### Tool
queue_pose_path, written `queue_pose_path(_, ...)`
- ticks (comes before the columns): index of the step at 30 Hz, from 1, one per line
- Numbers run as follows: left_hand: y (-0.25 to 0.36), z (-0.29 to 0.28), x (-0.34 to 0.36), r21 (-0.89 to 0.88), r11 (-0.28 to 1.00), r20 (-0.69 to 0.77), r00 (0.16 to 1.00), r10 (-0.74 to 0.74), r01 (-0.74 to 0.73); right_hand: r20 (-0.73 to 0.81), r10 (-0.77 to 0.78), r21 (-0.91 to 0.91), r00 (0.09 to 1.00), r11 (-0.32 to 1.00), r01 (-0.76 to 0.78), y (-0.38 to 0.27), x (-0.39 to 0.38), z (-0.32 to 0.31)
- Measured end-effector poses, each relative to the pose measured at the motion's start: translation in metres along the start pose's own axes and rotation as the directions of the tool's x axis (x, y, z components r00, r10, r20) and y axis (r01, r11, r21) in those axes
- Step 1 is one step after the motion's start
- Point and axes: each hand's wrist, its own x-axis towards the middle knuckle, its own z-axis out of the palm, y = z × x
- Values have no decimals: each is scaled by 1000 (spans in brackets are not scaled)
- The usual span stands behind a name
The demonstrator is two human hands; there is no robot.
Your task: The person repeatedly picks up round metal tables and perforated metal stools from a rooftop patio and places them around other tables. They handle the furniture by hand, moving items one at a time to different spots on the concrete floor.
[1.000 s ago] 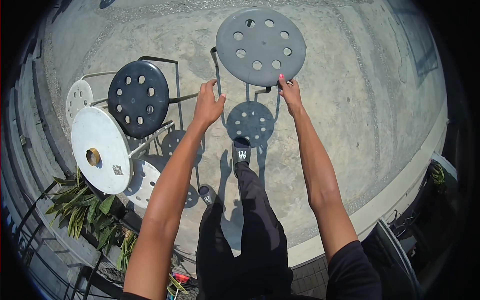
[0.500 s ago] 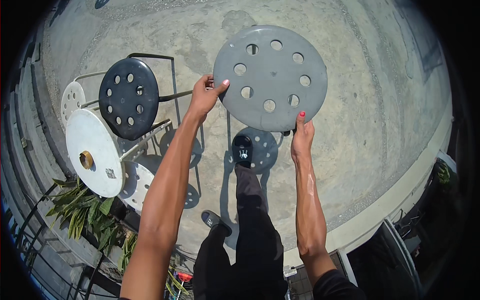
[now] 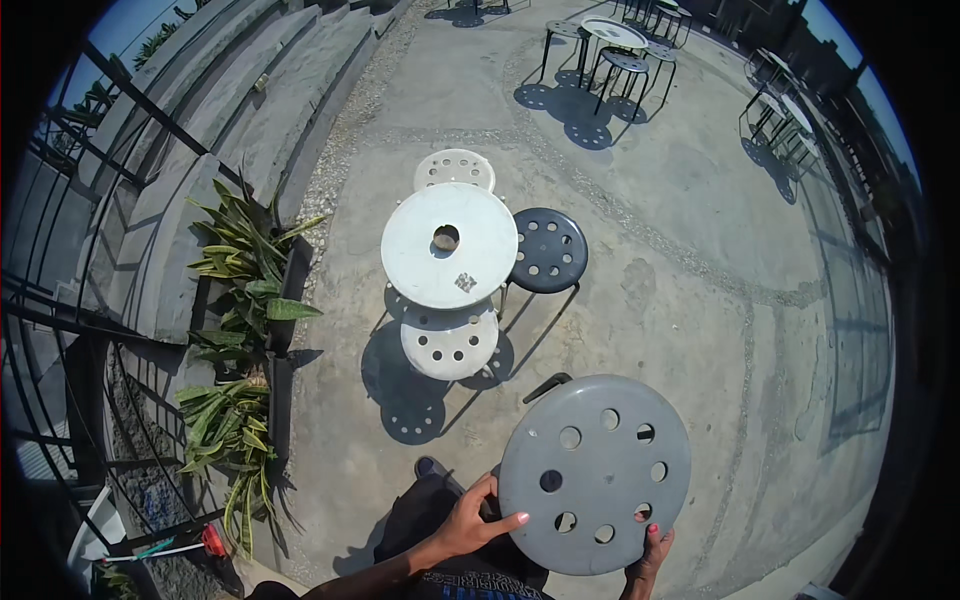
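Note:
I hold a grey round stool with a ring of holes in its seat, raised in front of my body. My left hand grips the seat's left rim, thumb on top. On the near right rim my right hand is closed, partly hidden by the seat. One dark leg shows past the seat's far left edge. Ahead and to the left stands a white round table with a hole in its middle. Around it are a black stool, a near white stool and a far white stool.
Potted plants in dark planters line the left, beside concrete steps and a black metal railing. Farther off, another white table has stools round it. More furniture stands at far right. The ground is sunlit concrete.
My view has swung left and up, bringing the table and stools to the middle. The grey stool, still in both hands, now appears lower and nearer my body.

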Motion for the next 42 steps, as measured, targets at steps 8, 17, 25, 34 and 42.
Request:
queue_pose_path(8,41,-126,-153,-351,872,-309,921,237,-342,207,-9,32,978,999,2,-12,-56,184)
queue_pose_path(17,15,-302,-196,-135,794,-785,553,279,-592,792,57,-155,607,982,111,39,-79,380)
queue_pose_path(25,46,-469,-101,-95,799,-800,523,293,-594,746,-177,78,642,981,180,71,-41,561)
queue_pose_path(34,131,-698,81,-39,997,-507,858,-82,73,622,-35,-136,782,979,152,84,21,719)
queue_pose_path(42,74,-783,295,73,985,-218,966,-140,159,181,143,66,973,985,-157,262,97,797)
